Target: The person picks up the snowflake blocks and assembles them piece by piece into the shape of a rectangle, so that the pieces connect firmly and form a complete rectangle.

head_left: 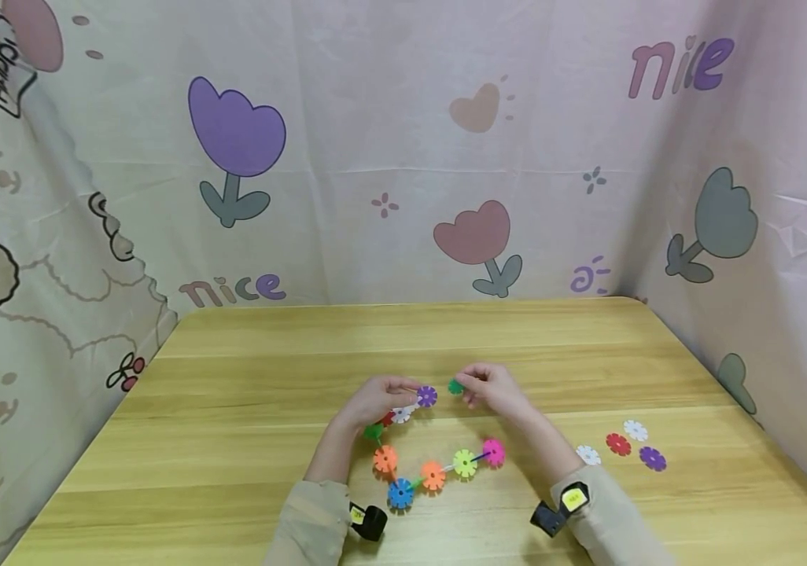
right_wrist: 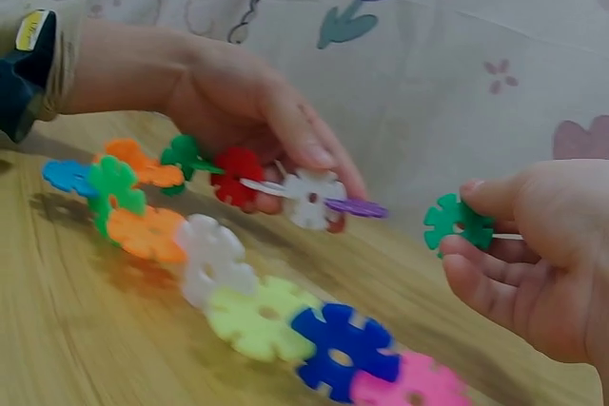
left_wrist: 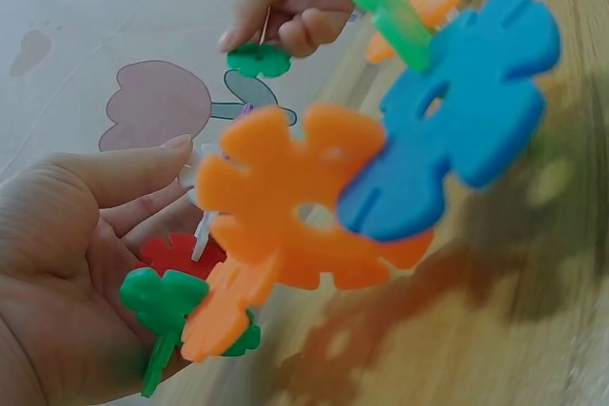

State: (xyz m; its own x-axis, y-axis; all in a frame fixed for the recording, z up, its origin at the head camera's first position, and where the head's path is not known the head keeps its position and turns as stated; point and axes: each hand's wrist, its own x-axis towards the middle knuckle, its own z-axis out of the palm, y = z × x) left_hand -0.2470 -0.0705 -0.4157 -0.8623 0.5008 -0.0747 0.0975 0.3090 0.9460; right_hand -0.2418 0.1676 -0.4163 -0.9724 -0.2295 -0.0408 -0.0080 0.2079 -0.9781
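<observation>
A curved chain of slotted plastic snowflake discs lies on the table. My left hand (head_left: 377, 401) pinches the white disc (right_wrist: 312, 199) near one end, where a purple disc (head_left: 427, 396) sticks out past the fingers. Behind it in the chain come a red disc (right_wrist: 236, 176), a green disc (head_left: 374, 431), an orange disc (left_wrist: 290, 197) and a blue disc (left_wrist: 466, 106). The other end finishes in a pink disc (head_left: 494, 452). My right hand (head_left: 494, 389) pinches a green disc (right_wrist: 458, 224) between thumb and fingers, apart from the purple one. A thin white edge shows behind that green disc.
Loose discs lie on the wooden table (head_left: 269, 377) to the right: a red disc (head_left: 618, 444), a purple disc (head_left: 653, 459), a white disc (head_left: 635, 430) and another white disc (head_left: 588, 454) beside the right forearm. A printed cloth (head_left: 347, 102) hangs behind the table.
</observation>
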